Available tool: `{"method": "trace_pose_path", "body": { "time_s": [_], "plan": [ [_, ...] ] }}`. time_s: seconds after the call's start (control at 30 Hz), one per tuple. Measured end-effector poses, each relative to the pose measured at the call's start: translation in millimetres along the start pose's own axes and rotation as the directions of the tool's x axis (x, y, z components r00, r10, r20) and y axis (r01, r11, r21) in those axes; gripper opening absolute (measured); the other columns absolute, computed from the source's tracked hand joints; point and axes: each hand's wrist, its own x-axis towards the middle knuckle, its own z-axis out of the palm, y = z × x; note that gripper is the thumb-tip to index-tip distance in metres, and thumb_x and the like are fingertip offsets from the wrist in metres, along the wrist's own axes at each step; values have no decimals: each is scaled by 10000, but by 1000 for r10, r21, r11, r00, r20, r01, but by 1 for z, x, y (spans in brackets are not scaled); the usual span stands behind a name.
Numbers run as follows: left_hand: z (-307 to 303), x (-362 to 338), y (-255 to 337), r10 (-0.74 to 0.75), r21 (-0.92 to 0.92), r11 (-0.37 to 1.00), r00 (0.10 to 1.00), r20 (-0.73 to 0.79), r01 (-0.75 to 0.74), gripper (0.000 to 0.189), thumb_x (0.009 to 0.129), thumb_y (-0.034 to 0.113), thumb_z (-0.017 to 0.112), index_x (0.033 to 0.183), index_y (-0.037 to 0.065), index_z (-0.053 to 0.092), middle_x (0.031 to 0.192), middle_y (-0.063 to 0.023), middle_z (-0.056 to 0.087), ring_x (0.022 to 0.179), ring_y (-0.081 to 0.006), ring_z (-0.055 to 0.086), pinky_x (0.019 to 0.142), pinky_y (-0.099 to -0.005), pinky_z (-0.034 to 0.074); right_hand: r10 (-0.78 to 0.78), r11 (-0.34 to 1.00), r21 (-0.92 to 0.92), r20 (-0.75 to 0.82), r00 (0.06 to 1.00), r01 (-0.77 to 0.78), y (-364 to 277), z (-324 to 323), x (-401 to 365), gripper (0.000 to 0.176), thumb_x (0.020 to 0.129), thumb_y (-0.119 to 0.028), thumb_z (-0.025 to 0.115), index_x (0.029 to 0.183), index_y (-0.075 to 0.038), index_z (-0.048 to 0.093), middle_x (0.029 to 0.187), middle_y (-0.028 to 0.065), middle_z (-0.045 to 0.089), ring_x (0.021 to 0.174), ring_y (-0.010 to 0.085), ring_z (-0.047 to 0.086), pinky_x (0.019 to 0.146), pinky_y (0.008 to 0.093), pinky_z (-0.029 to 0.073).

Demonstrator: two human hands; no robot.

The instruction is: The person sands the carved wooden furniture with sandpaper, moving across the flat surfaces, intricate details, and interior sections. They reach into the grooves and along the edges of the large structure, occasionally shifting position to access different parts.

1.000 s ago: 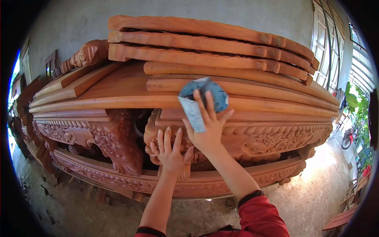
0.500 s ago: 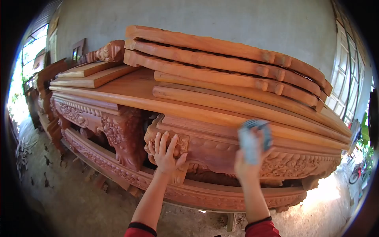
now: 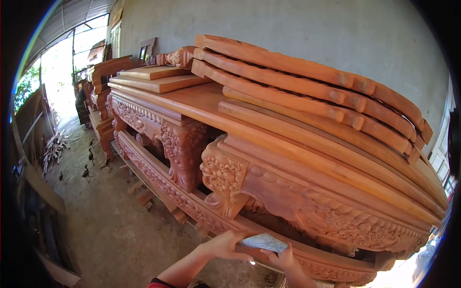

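A folded grey-blue sheet or pad (image 3: 265,242) is held between both hands in front of the lower carved rail. My left hand (image 3: 229,246) has its fingers closed on the pad's left end. At the right end, my right hand (image 3: 283,258) grips it with thumb and fingers. Just above stands the reddish carved wooden furniture, with a carved corner leg (image 3: 224,175) and a carved apron (image 3: 331,211). Neither hand appears to touch the wood.
Long curved wooden pieces (image 3: 297,67) are stacked on the top, with flat boards (image 3: 161,84) at its left end. Other carved furniture (image 3: 103,91) stands behind at left. Scrap sticks (image 3: 56,150) lie on the floor. A grey wall (image 3: 307,24) rises behind.
The view has swung left. My left hand has left the carved corner and now grips the pad too. My right hand has brought the pad down from the upper edge.
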Motion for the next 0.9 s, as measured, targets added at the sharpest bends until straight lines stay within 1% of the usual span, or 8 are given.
{"method": "trace_pose_path", "body": {
  "time_s": [0.07,0.2,0.27,0.37,0.5,0.63,0.7,0.9],
  "plan": [
    [1,-11,3,-483,-128,843,841,244,522,485,753,277,689,1118,-4,538,985,-161,611,894,-231,606,748,-308,462,9,1000,19,23,1000,-9,-5,1,2,211,695,-128,713,869,-31,642,811,114,640,754,257,629,703,327,488],
    [-31,-30,-12,-445,-156,873,886,132,461,202,792,220,638,854,29,623,764,-166,604,642,-233,618,548,-308,453,-83,996,-35,79,993,86,2,0,17,208,716,-131,693,880,-17,636,718,114,634,673,249,628,616,302,489],
    [-61,-34,-13,-371,108,922,928,-32,372,162,783,184,635,758,25,615,801,-166,595,643,-256,607,550,-333,458,-103,995,-19,-66,993,102,-3,5,30,183,752,-152,656,848,2,636,743,128,645,698,245,638,641,303,495],
    [-128,-34,-26,209,600,798,908,-363,56,97,678,81,658,725,10,611,843,-175,612,651,-289,602,562,-366,479,-61,998,-50,-336,940,47,-21,14,42,230,815,-188,579,812,36,631,770,151,654,719,246,646,664,309,502],
    [-224,-5,-26,352,669,726,751,-558,157,181,728,-37,521,894,-73,581,885,-206,594,723,-352,573,646,-386,451,3,955,-219,-663,749,-198,-19,36,42,329,881,-237,469,801,47,617,742,154,651,673,237,637,650,308,500],
    [-261,64,-56,470,855,512,808,-355,78,203,729,23,561,915,-55,589,1088,-237,538,994,-372,526,865,-443,398,91,963,-83,-796,599,-258,-22,67,52,362,895,-270,433,793,32,605,687,144,643,636,234,632,623,305,495],
    [-241,96,-68,423,871,491,876,-234,-5,165,740,72,546,869,-21,590,1191,-211,480,1074,-324,488,852,-433,406,-194,750,-549,-715,672,-368,-30,79,56,380,896,-283,418,795,31,606,642,142,629,523,213,583,530,303,459],
    [-182,135,-72,619,833,431,785,7,-347,331,744,136,510,1068,79,548,1252,-83,473,1182,-241,420,959,-436,304,22,765,-457,-687,726,-455,-48,84,44,379,883,-244,417,759,52,618,578,130,600,400,170,428,426,303,345]
  ]
}}
